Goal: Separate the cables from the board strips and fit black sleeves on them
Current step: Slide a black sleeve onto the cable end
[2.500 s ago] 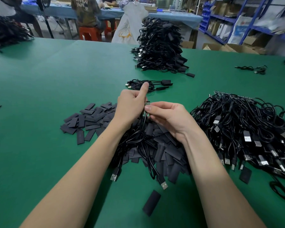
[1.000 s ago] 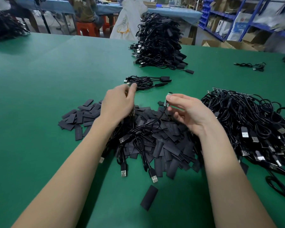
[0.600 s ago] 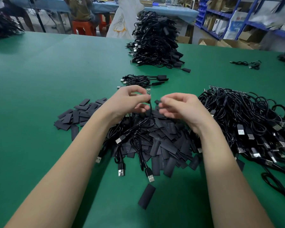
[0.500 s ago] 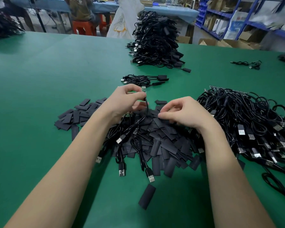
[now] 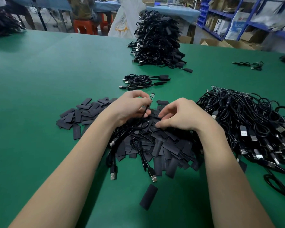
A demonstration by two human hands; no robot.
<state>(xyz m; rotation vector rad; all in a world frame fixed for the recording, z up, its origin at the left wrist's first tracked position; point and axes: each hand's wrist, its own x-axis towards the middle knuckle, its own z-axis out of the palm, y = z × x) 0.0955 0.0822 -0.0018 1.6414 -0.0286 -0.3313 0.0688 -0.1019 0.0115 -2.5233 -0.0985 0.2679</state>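
Left hand is pinching a cable just below its bare little board end, held up over the sleeve pile. Right hand has curled fingers down on the pile, looks like it's picking a sleeve, can't tell if it's got one. Finished stack at the back, but the unsleeved tangle on the right of the bench is still big, so plenty left. No readable writing anywhere.

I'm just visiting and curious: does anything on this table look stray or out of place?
One black sleeve lies alone on the green table, nearer the person than the main sleeve pile. A single cable also sits by itself far right.
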